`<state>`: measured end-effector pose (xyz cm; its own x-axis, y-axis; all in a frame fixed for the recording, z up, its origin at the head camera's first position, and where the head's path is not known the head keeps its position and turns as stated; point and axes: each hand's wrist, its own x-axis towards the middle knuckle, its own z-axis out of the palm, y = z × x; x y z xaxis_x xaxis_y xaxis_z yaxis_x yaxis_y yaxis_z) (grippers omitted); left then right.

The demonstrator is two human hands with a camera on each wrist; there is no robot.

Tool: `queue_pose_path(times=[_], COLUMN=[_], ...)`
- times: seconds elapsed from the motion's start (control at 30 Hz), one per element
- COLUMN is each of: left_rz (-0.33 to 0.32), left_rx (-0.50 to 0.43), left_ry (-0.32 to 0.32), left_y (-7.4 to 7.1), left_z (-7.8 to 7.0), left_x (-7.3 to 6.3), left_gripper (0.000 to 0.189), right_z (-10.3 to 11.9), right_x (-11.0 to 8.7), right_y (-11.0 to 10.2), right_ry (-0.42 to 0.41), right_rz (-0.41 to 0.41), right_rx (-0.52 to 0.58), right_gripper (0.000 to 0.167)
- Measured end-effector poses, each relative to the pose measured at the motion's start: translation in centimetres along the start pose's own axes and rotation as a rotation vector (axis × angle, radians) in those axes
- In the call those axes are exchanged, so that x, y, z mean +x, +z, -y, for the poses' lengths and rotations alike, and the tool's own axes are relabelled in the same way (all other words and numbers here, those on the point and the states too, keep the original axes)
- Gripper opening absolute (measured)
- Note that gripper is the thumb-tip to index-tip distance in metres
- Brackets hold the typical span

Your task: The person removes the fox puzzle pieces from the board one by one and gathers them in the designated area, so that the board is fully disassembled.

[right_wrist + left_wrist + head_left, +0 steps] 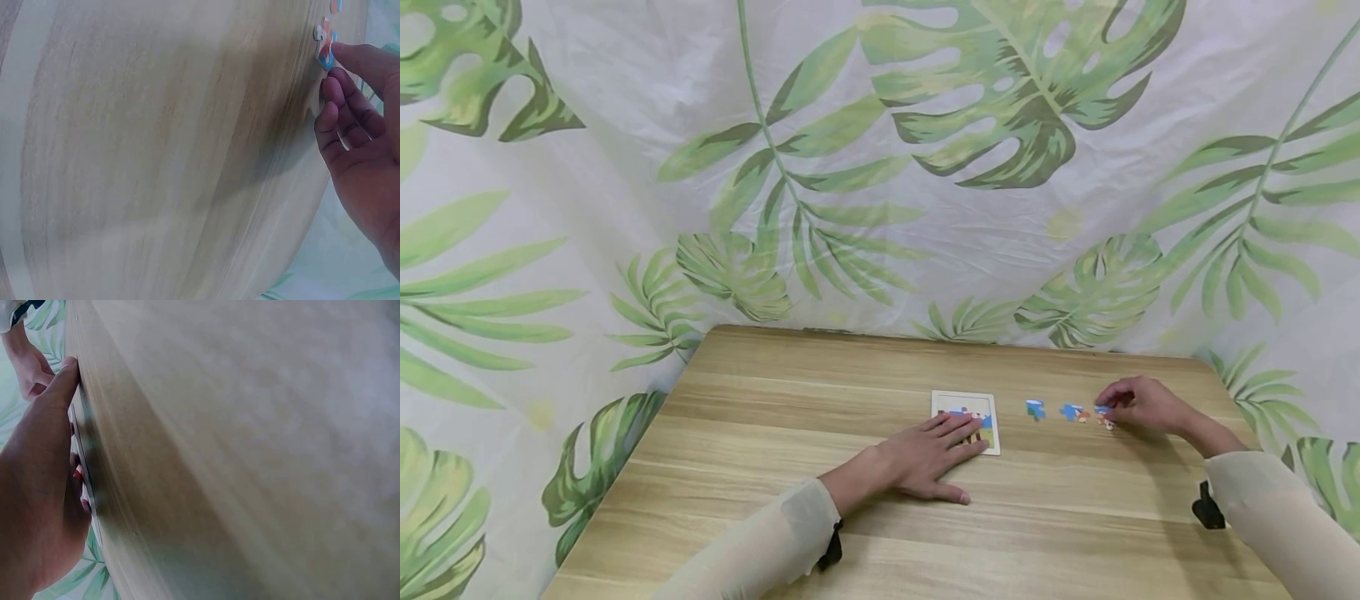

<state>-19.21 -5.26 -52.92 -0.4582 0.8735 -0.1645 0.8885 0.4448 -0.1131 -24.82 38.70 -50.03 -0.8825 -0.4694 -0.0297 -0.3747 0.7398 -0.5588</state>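
The left hand (928, 458) lies flat, fingers straight, over the picture board (962, 396), right of centre in the lower half of the frame. Well apart from it, at lower right, the right hand (1142, 406) pinches a small jigsaw piece (1103, 419) with thumb and fingertips. The piece seems thin, light and rather stiff; it is better to take it by opposite edges, sparing the narrow tabs.

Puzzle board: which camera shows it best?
The head view: it shows the puzzle board's printed face, partly covered by the left hand. The left wrist view shows mainly its edge; the right wrist view, none.
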Motion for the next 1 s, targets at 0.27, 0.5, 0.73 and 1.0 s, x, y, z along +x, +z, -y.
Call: queue_pose_path(times=[0.27, 0.5, 0.73, 1.0], left_rz=[-0.001, -0.002, -0.016, -0.024], left_rx=[0.003, -0.018, -0.013, -0.027], left_ry=[-0.001, 0.002, 0.007, 0.016], left_y=[0.0, -0.1, -0.1, -0.3], left_z=[0.1, 0.0, -0.1, -0.3], left_x=[0.0, 0.0, -0.4, -1.1], left_gripper=[0.088, 0.088, 0.086, 0.085], right_z=[1.4, 3.2, 5.5, 8.2], right_x=[1.0, 2.5, 4.1, 6.2], right_y=[0.0, 0.6, 1.6, 3.1], right_ry=[-0.054, -0.071, -0.101, -0.117], right_rz=[-0.057, -0.037, -0.012, 0.049], right_rx=[-0.007, 0.041, 0.065, 0.089], right_gripper=[0.011, 0.01, 0.013, 0.016])
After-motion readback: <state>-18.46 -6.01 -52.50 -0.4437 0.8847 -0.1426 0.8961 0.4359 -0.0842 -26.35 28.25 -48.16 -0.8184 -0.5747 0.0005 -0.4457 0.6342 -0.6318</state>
